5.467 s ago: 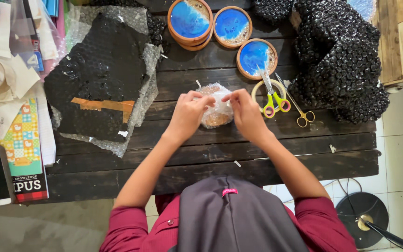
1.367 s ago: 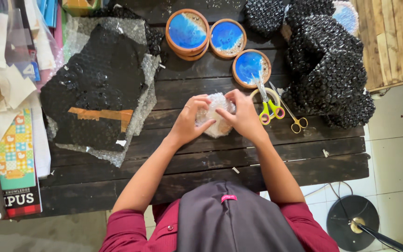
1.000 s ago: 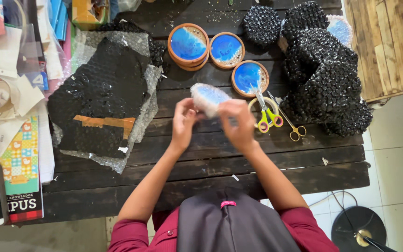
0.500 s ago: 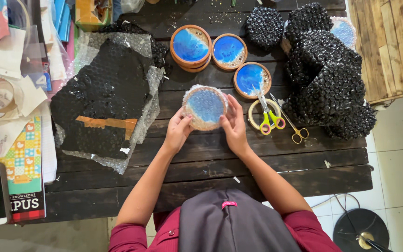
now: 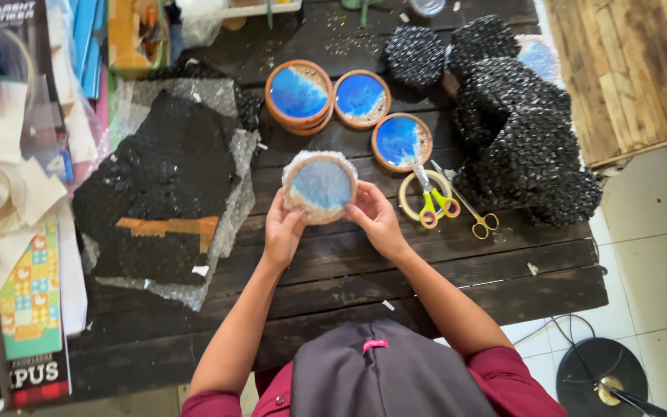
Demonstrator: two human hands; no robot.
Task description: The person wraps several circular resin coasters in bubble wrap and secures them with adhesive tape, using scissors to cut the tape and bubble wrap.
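Both the left hand (image 5: 283, 232) and the right hand (image 5: 376, 220) are gripping a wrapped round coaster (image 5: 319, 186) by its edges, holding it up over the dark table (image 5: 441, 270) near the scissors (image 5: 435, 202).

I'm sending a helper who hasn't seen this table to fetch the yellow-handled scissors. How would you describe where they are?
Start at the heap of black bubble-wrapped bundles on the right of the dark wooden table. Just left of its lower edge lies a roll of tape; the yellow-handled scissors rest across it. The smaller gold-handled scissors beside them lie on bare wood.
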